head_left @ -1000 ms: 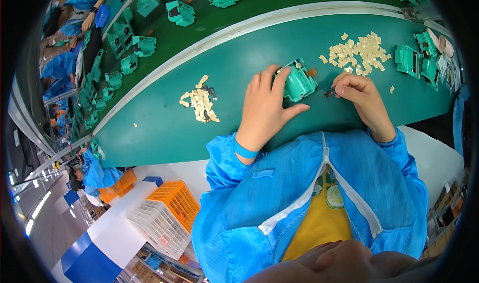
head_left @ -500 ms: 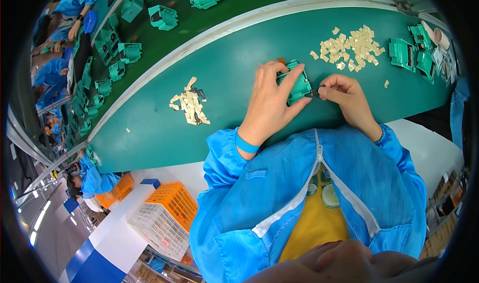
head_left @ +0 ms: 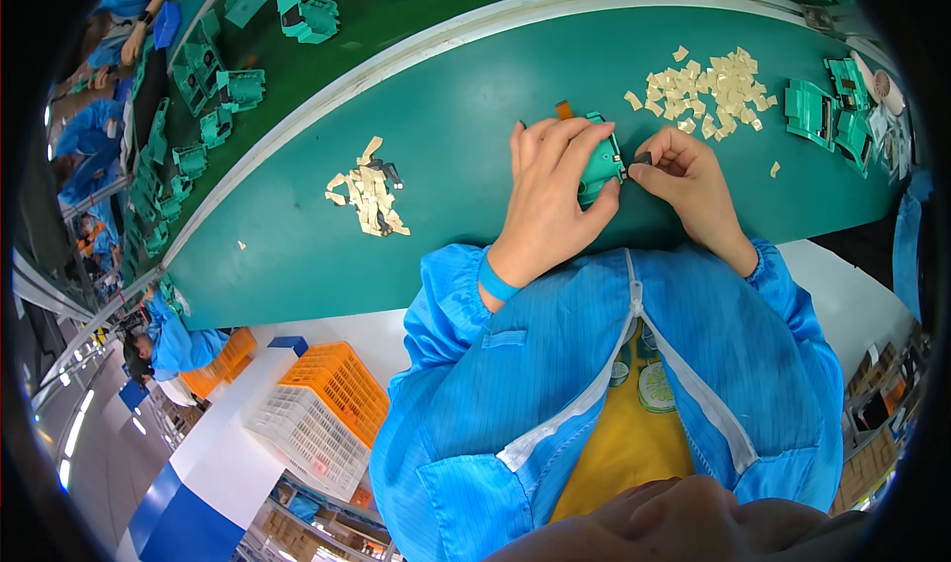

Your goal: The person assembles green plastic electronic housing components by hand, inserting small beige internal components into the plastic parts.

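Note:
My left hand (head_left: 551, 191) wraps around a small teal plastic housing (head_left: 600, 166) on the green bench mat (head_left: 436, 146), fingers over its top. An orange strip sticks out behind the housing. My right hand (head_left: 688, 181) pinches a tiny dark part (head_left: 643, 157) against the housing's right side. A pile of small beige paper pieces (head_left: 713, 89) lies just beyond my right hand. A second beige pile (head_left: 371, 198), with a small dark piece in it, lies to the left of my left hand.
More teal housings (head_left: 827, 111) are stacked at the right end of the mat. A dark green conveyor belt (head_left: 327, 37) beyond the mat carries several teal housings. Other workers in blue coats sit at far left. Orange and white crates (head_left: 322, 413) stand below the bench.
Both hands and the housing have come closer together; my right hand's dark part now touches the housing's side. The view has shifted slightly, so the piles appear lower.

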